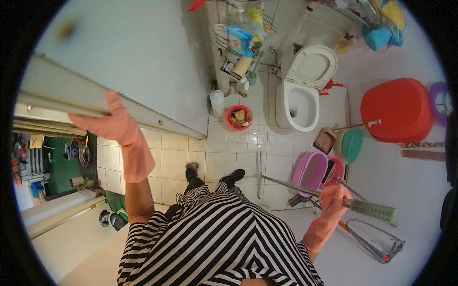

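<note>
My left hand (pixel 117 128) wears a pink rubber glove and rests against the edge of the white door (pixel 152 118). Its thumb and fingers are spread. In a matching glove, my right hand (pixel 331 205) is wrapped around a long-handled squeegee (pixel 291 184). A green textured grip sticks out past that hand to the right. The squeegee's narrow crossbar is over the white tiled floor (pixel 222 157), right of my feet; whether it touches the tiles I cannot tell.
A red wastebasket (pixel 230 125) with rubbish and a white bottle (pixel 217 102) stand ahead. The toilet (pixel 285 107) has its lid raised. Purple (pixel 296 174) and green basins (pixel 352 145) crowd the right, below a red basin (pixel 396 109) on the wall. Left of the doorway lies green flooring (pixel 62 167).
</note>
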A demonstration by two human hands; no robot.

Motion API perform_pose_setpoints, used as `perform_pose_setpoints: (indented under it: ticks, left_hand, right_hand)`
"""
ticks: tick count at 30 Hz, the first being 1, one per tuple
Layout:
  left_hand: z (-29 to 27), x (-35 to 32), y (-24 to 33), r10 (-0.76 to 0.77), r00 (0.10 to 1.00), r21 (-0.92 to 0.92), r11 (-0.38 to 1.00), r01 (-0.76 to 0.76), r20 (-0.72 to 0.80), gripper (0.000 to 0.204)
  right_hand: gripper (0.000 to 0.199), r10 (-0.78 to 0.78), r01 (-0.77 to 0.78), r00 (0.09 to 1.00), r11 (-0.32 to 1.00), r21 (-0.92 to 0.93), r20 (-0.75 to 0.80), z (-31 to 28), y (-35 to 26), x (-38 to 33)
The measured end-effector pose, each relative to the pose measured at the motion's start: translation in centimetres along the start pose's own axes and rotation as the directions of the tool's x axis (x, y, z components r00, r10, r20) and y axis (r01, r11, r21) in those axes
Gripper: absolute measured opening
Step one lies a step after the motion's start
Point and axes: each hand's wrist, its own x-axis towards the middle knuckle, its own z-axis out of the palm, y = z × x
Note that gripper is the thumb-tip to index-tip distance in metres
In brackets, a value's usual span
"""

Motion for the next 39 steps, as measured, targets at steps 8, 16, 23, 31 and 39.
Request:
perform_pose_setpoints:
  ticks: [8, 16, 23, 31, 39]
  left_hand:
    - [-2.8, -0.1, -1.0, -0.016, 0.976, -0.272, 0.959, 0.077, 0.219, 0.120]
    - [-18.1, -0.3, -17.3, -0.031, 0.883, -0.273, 0.945, 0.178, 0.469, 0.070]
    - [-35.3, 0.0, -33.2, -0.792, 0.473, 0.051, 0.530, 0.846, 0.387, 0.055]
    - [-40.4, 2.9, -37.3, -0.901, 0.186, 0.200, 0.281, 0.939, 0.392, 0.052]
    - [-38.3, 8.6, -40.5, -0.904, 0.003, 0.338, 0.163, 0.927, 0.427, 0.050]
  right_hand:
    - [0.034, -0.063, 0.049, 0.911, 0.998, 0.046, 0.408, 8.6, -6.0, -6.8]
    - [0.022, -0.154, 0.130, 0.781, 0.988, 0.083, 0.606, 25.2, -10.5, -18.6]
    - [0.025, -0.527, 0.396, 0.347, 0.832, 0.389, 0.775, 42.0, -14.0, -29.1]
    - [0.037, -0.283, 0.031, 0.302, 0.957, 0.287, 0.910, 61.0, -15.7, -38.0]
    - [0.053, -0.363, -0.093, 0.254, 0.914, 0.396, 0.897, 83.7, -13.8, -39.5]
